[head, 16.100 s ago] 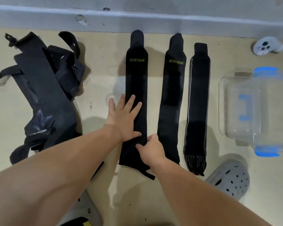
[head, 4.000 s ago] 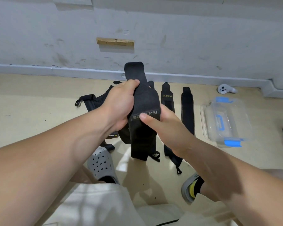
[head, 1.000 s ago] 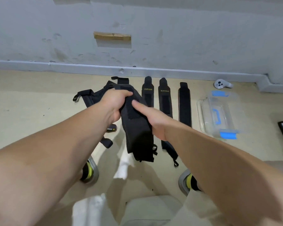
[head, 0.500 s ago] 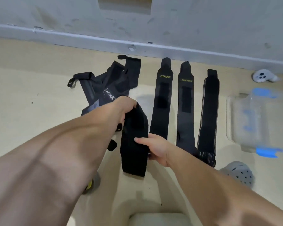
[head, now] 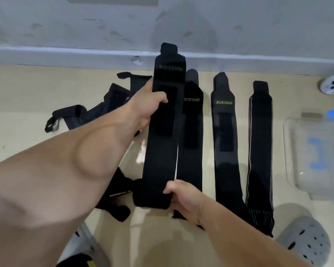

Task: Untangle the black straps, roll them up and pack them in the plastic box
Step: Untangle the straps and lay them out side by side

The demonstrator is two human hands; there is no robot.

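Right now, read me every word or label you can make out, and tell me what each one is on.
"XUEYING": yellow-green print on the second strap, lying flat.
"XUEYING": same print on the third strap.
Faint lettering near the top of the held strap: too blurred to read.
Small white print on the tangled straps below the left forearm: too small to read.
Striped strap and plastic box: no text visible.

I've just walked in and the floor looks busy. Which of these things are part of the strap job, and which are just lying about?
Part of the job:
held strap
three flat straps
tangled pile
plastic box
left hand
right hand

Just lying about:
white controller
grey clog
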